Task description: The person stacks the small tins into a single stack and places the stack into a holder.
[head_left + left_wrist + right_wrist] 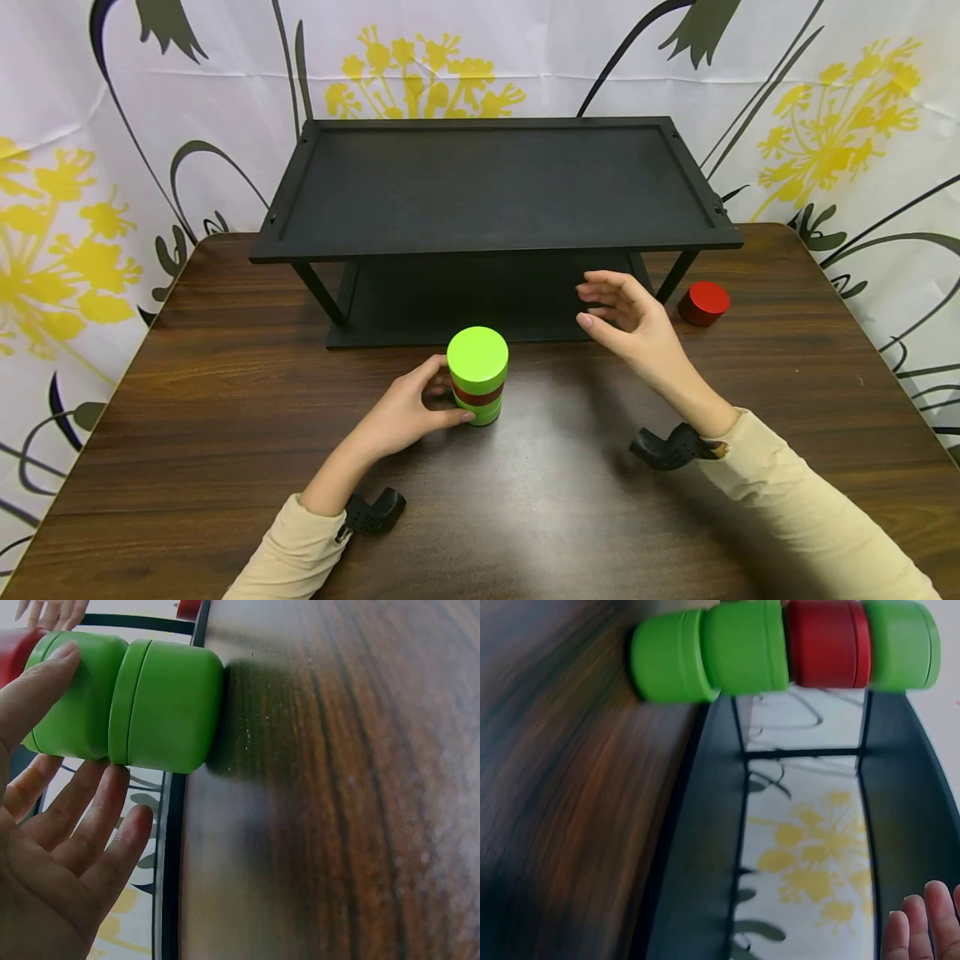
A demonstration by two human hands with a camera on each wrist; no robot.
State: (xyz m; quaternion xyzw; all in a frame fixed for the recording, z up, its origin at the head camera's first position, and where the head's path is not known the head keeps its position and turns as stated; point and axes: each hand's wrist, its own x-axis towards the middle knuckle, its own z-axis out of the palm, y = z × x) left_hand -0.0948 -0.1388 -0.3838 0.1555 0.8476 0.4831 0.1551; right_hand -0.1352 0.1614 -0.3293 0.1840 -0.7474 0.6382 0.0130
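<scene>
An upright stack of round containers (477,360) stands on the table in front of the black shelf. In the right wrist view it has two green containers at the bottom, a red container (827,645) above them and a green container (902,645) on top. My left hand (408,410) holds the stack from the left, thumb on the near side and fingers behind. The left wrist view shows the thumb on the second green container (82,705) from the bottom. My right hand (626,325) hovers apart from the stack, before the shelf's right side, fingers loosely bent around nothing.
A black two-tier shelf (487,187) stands at the back of the wooden table (225,375). Just outside its right front leg sits a single red container (705,303). Behind hangs a white curtain (570,50) with yellow and dark plant prints.
</scene>
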